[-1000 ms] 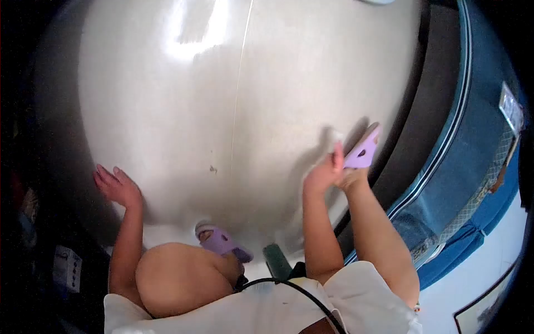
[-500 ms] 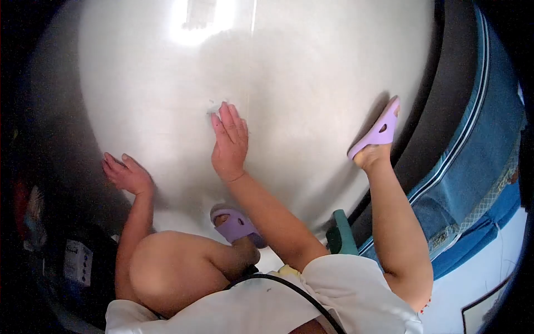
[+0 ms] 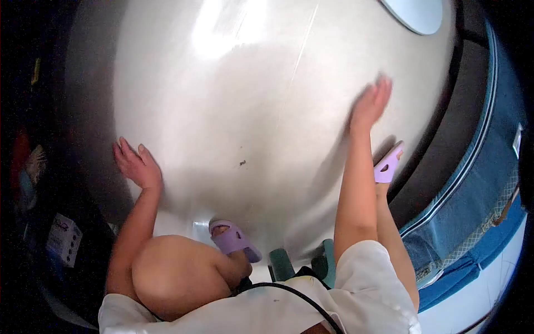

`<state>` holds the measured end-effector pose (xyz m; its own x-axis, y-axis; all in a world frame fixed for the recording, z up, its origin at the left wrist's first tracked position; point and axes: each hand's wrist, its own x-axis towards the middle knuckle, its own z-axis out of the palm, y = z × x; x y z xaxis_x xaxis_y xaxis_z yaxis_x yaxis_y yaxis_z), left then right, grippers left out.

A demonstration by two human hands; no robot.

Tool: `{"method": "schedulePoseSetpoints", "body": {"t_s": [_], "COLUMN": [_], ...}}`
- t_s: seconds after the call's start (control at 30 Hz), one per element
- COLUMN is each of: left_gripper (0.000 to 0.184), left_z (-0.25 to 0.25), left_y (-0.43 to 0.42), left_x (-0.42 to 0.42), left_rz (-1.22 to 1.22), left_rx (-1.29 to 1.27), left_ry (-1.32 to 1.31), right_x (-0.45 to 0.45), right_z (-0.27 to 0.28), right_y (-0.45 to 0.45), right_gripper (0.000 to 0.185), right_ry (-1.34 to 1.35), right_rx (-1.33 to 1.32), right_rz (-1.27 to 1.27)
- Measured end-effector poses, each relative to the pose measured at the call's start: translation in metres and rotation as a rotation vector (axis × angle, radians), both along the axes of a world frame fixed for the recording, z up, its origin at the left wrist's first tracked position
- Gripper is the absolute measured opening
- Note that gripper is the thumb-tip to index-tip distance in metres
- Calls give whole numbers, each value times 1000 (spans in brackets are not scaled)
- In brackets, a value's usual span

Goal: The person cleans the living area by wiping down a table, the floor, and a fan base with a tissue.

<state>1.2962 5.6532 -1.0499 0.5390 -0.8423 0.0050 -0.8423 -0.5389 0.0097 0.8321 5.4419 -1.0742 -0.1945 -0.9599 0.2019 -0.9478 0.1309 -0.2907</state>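
Note:
My left hand (image 3: 138,165) lies open on the pale floor (image 3: 267,100) at the left, fingers stretched and spread. My right hand (image 3: 371,106) is over the floor at the right, just beyond my foot in a lilac slipper (image 3: 387,164). Its fingers point away from me and are smeared by motion. Whether anything is under or between them cannot be made out. A small dark bit of debris (image 3: 242,163) lies on the floor between the two hands, with a fainter speck above it. My other foot, in a second lilac slipper (image 3: 233,239), is near my bent knee.
A dark base with blue fabric (image 3: 461,172) curves along the right side. At the top right is the edge of a pale round object (image 3: 420,14). Green posts (image 3: 282,264) stand close behind my feet. A printed box (image 3: 64,239) is in the dark area at left.
My right hand has swept from the middle of the floor to the right, away from a whitish scrap at its fingertips. Dark debris now shows mid-floor. The pale round object has come into view.

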Motion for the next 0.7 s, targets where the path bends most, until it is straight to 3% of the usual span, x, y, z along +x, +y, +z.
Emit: {"method": "schedulePoseSetpoints", "body": {"t_s": [0.13,0.3,0.43,0.5,0.6,0.67,0.7], "left_gripper": [50,50,50,50,49,49,49], "left_z": [-2,-1,2,-4,-8,-16,-20], "left_y": [-2,-5,-11,2,6,6,6], "left_x": [0,0,0,0,2,14,18], "left_rz": [2,-11,9,9,11,2,0], "left_rx": [-18,-67,11,-71,-83,-90,-109], "left_ry": [-27,13,-14,6,9,19,27], "right_x": [105,158,150,140,107,81,82], "right_z": [16,43,44,46,70,63,73], "right_y": [-4,82,140,174,222,281,284], "right_gripper": [40,44,36,33,30,34,37], "right_ry": [-12,-171,-438,-583,-338,-645,-526], "right_rx": [159,396,420,354,253,138,174], "right_rz": [472,956,999,835,323,-438,-660]}}
